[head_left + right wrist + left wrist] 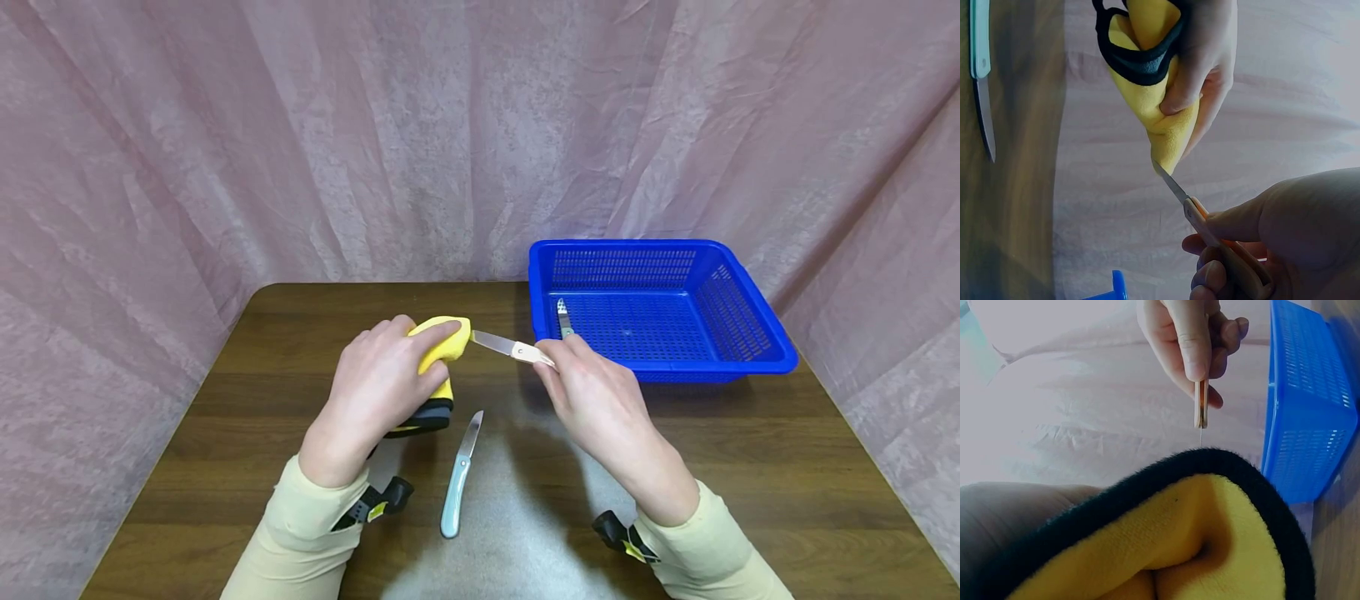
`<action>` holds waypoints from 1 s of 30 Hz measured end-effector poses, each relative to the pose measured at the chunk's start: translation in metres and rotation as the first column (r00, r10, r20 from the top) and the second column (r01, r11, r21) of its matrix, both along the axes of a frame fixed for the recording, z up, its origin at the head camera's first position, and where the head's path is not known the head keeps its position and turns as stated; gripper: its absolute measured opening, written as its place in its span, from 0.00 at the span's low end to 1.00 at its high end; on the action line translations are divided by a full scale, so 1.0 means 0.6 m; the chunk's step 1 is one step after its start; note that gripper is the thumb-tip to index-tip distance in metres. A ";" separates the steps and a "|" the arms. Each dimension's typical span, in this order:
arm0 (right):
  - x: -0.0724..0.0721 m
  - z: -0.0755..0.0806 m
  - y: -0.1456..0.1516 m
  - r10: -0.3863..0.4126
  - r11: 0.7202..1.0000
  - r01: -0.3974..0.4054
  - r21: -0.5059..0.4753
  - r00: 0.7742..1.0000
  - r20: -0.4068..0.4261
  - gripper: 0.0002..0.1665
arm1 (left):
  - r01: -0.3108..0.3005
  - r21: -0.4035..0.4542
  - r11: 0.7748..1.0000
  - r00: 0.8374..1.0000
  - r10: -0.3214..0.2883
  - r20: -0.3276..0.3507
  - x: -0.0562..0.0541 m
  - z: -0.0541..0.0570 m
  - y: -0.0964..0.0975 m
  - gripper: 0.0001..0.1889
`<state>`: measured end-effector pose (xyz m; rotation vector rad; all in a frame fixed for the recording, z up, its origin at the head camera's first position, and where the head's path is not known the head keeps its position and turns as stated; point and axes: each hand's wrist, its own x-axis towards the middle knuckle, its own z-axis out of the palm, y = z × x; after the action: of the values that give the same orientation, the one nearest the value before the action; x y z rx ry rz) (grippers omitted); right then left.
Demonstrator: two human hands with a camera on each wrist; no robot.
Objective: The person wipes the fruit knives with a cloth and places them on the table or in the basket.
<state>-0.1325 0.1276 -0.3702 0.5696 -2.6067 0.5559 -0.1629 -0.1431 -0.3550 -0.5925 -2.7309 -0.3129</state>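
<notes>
My left hand (378, 379) grips a bunched yellow cloth (448, 340) with a black-and-grey edge, above the table. In my right hand (600, 396) is a folding knife (525, 352) with a pale handle, its blade extended toward the left. The blade's tip meets the pinched end of the cloth, as the right wrist view shows at the yellow cloth (1163, 147). Between the hands, a second knife (459, 483) with a light blue handle lies unfolded on the table, blade pointing away from me.
A blue plastic basket (780, 358) stands at the back right of the wooden table (285, 350). Inside its left side lies another small knife (563, 315), partly hidden behind my right hand. A pink curtain (420, 142) hangs behind the table.
</notes>
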 end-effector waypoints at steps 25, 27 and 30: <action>0.000 0.003 0.004 0.000 1.000 0.000 -0.012 1.000 0.004 0.11 | 0.002 0.054 0.999 0.998 0.002 -0.062 0.001 0.005 -0.012 0.28; 0.000 0.003 0.004 0.001 1.000 -0.001 -0.010 1.000 -0.001 0.11 | 0.017 0.050 0.999 0.997 -0.013 -0.079 0.004 0.005 -0.006 0.28; 0.000 0.003 0.003 0.001 1.000 -0.001 -0.004 1.000 -0.002 0.11 | 0.048 0.037 0.998 0.993 -0.043 -0.107 0.008 0.005 0.005 0.28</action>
<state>-0.1327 0.1295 -0.3687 0.5691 -2.6027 0.5608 -0.1584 -0.1399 -0.3520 -0.6427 -2.6067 -0.3352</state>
